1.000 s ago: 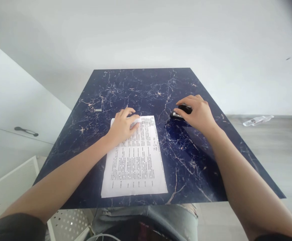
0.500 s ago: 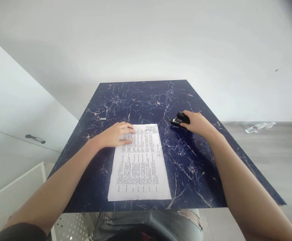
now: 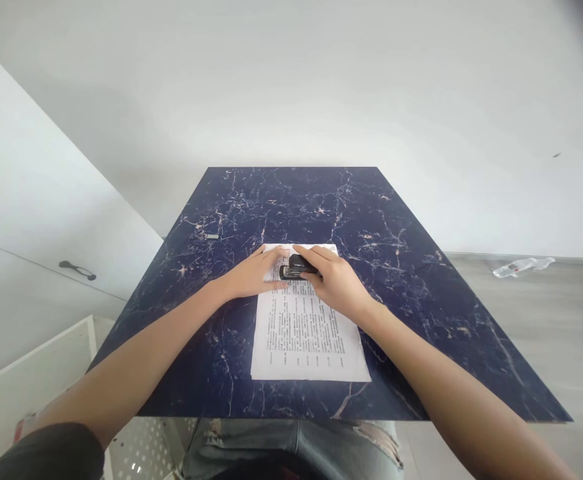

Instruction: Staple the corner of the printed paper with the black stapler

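A printed sheaf of white paper [image 3: 304,333] lies on the dark blue marble-patterned table [image 3: 411,333]. Wrapped around a black stapler [image 3: 300,265], my right hand [image 3: 339,280] has it over the upper part of the pages. The stapler's front end points left, toward my other hand. My left hand [image 3: 259,272] rests at the upper left edge of the paper, thumb and fingers apart on either side of the stapler's tip. Whether the stapler touches the page I cannot tell.
A small pale strip, perhaps staples [image 3: 212,236], lies on the table's left side. A white cabinet with a dark handle [image 3: 77,270] stands left, above a white perforated bin [image 3: 141,450]. A clear plastic bottle [image 3: 521,267] is on the floor at right.
My right hand has carried the stapler left from the bare tabletop to over the paper. The paper and my left hand have shifted somewhat to the right.
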The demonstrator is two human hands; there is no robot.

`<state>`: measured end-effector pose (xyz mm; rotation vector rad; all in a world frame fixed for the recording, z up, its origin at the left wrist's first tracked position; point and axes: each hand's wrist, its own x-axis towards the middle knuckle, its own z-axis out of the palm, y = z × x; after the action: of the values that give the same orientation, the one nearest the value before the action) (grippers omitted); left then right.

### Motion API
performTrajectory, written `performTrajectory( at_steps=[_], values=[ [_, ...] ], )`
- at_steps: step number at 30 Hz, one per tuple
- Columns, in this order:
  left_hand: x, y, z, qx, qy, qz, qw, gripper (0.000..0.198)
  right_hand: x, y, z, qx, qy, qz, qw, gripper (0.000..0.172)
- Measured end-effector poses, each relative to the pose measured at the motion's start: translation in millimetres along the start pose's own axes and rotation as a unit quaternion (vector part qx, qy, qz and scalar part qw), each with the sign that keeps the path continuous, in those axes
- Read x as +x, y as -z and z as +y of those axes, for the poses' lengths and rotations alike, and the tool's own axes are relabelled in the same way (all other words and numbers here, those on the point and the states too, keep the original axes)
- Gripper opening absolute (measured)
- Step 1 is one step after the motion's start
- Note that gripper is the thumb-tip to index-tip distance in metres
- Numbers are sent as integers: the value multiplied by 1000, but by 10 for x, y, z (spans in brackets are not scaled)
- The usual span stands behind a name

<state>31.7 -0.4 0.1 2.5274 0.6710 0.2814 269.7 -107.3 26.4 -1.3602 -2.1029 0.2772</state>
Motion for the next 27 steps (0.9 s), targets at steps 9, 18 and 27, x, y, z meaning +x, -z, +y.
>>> performTrajectory(
  at_steps=[9, 18, 27],
  values=[
    [-9, 14, -13, -59, -21, 17, 998, 75, 100, -187, 151, 16, 4, -37, 999, 57],
    [-17, 3, -76, -120, -17, 55, 991, 74, -6, 611, 460, 216, -277, -64, 934, 44],
    [-55, 100, -151, -156, 2, 73, 985, 64, -25, 431, 567, 399, -329, -175, 838, 51]
  ],
)
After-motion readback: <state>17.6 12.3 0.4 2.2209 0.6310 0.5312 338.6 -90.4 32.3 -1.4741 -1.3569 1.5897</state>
